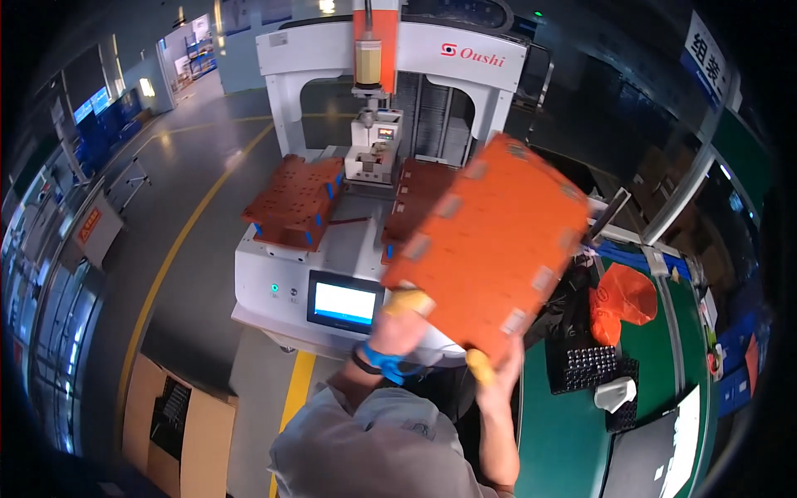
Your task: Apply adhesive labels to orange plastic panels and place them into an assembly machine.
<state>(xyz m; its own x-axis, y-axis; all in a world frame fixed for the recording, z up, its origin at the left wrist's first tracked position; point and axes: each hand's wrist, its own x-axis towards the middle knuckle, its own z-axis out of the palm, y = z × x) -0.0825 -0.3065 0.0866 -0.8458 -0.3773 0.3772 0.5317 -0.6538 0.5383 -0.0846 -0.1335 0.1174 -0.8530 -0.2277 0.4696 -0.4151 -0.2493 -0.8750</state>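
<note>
Both my left hand (404, 319) and right hand (496, 369) grip the big orange tray (490, 245) by its bottom edge; it looks stiff, maybe heavy.

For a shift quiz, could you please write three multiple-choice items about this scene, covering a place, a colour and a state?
1. Where is the other orange plate?
A. on the machine's left side
B. on the floor
C. in the cardboard box

2. What colour is the band on the left wrist?
A. red
B. blue
C. white

3. How is the large orange plate held?
A. flat on the bench
B. by one hand
C. raised, tilted, by both hands

Answers: 1 A, it sits left of the nozzle; 2 B, blue shows; 3 C, left hand and right hand grip its lower edge.
</note>
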